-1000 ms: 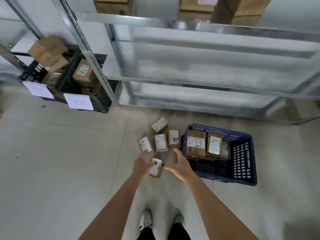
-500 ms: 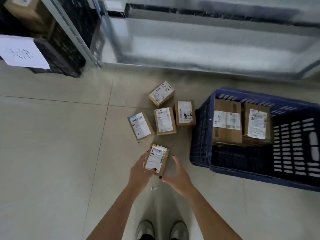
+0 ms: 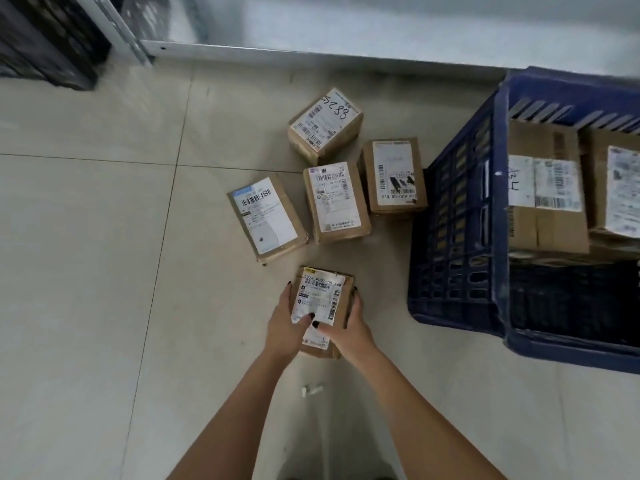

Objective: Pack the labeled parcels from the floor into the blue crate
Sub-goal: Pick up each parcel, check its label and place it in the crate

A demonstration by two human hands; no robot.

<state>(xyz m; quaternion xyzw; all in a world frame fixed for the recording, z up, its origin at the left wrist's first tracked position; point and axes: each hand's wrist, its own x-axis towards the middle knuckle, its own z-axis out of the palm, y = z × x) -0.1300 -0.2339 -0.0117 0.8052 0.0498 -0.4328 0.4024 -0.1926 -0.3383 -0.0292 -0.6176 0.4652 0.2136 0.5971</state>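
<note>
- Far left of the crate [image 3: 460, 216], at the top corner: black bins [image 3: 45, 39] beside a metal rack post [image 3: 114, 26].
- Left of the crate, on the tiled floor [image 3: 86, 271]: a cluster of four labeled brown parcels, labels up.
- Furthest from the crate: left parcel [image 3: 266, 218], turned askew.
- Next toward the crate: middle parcel [image 3: 336, 202], just beside the left one.
- Beyond those two, toward the rack: top parcel [image 3: 325, 124], marked by hand "5288", tilted.
- Just beside the crate wall: right parcel [image 3: 394, 176], close to touching it.
- Nearer the camera than the cluster, left of the crate and apart from it: held parcel [image 3: 322, 303], label up.
- Left hand [image 3: 285, 327]: forearm reaching in from the bottom edge, palm against the held parcel's left side, fingers curled along that edge, thumb laid over the label.
- Right hand [image 3: 349, 327]: forearm angled in from bottom right, fingers wrapped round the right edge, thumb across the label, its tip meeting the left thumb.
- Whether the held parcel rests on the floor or is off it: cannot tell.
- Below the hands: small white scrap [image 3: 312, 389] on the floor.
- Inside the crate, against its far side: two bigger boxes [image 3: 547, 188] side by side, labels up; near part of the crate dark.
</note>
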